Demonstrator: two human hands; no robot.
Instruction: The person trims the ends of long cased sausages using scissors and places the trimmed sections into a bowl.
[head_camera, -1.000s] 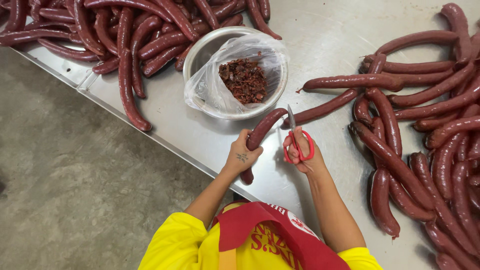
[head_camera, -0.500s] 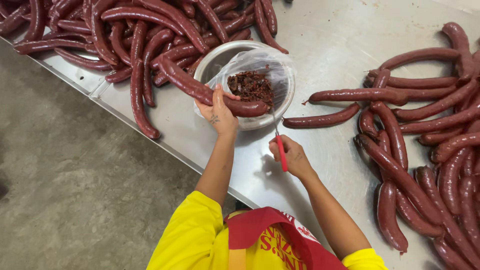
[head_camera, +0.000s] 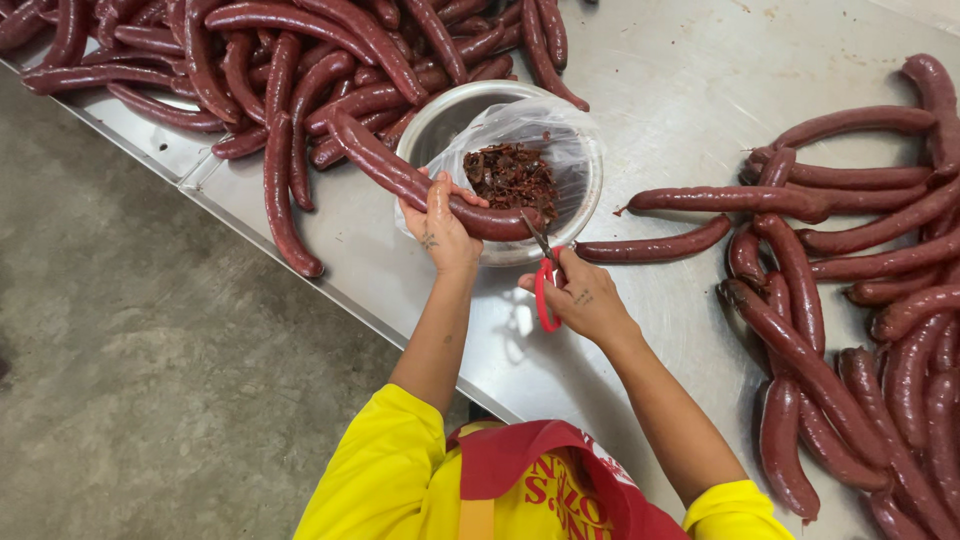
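Gripping: long sausage (head_camera: 420, 185) clasped by left hand (head_camera: 438, 225) over bag-lined bowl (head_camera: 575, 215) | red-handled scissors (head_camera: 545, 285) held closed-fingered by right hand (head_camera: 585, 300), blades at sausage end

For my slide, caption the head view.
Left hand holds a sausage over the lined bowl; right hand works red-handled scissors.

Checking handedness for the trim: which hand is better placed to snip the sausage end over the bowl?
Right hand: it holds the red-handled scissors, blades at the sausage tip over the bowl. Left hand is busy gripping the sausage.
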